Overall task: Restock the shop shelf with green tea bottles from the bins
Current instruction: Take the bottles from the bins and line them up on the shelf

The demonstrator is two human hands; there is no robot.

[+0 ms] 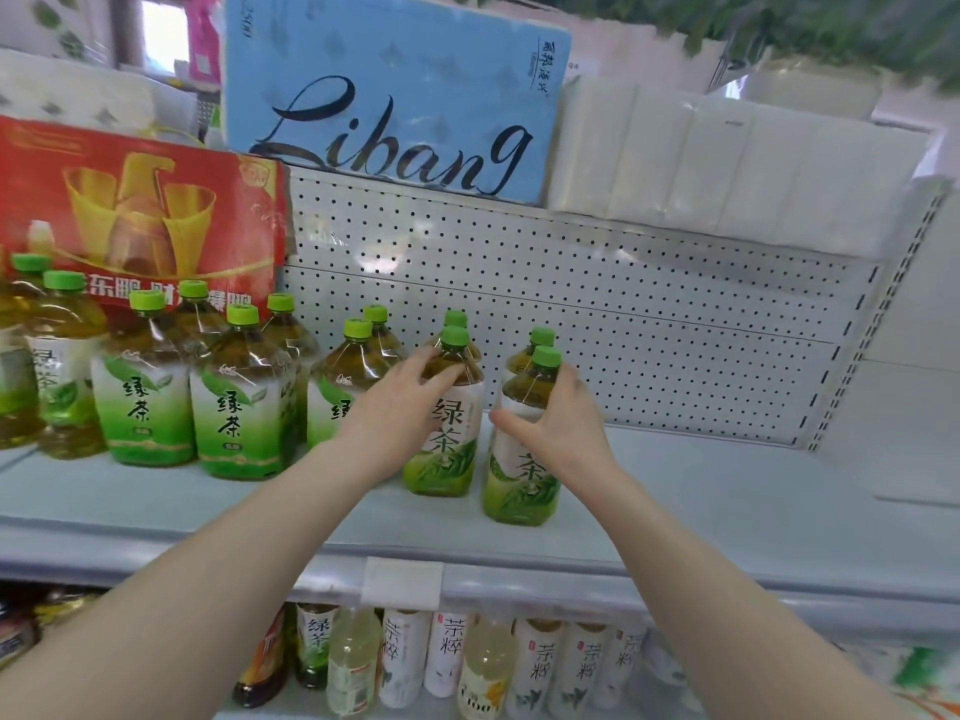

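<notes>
Several green tea bottles with green caps stand in rows on the pale shelf (701, 491). My left hand (395, 407) grips one upright green tea bottle (449, 449) by its shoulder, near the middle of the shelf. To its right, my right hand (556, 423) wraps round another upright green tea bottle (522, 485), which stands nearest the shelf's front. Behind each held bottle stands one more bottle (540, 340). Larger green tea bottles (244, 402) fill the shelf's left part.
A perforated white back panel (623, 324) closes the shelf behind. A red carton (140, 215), a blue tissue pack (395, 96) and white tissue packs (727, 163) lie above. Assorted drink bottles (447, 662) stand on the lower shelf. A price tag holder (402, 582) sits on the front edge.
</notes>
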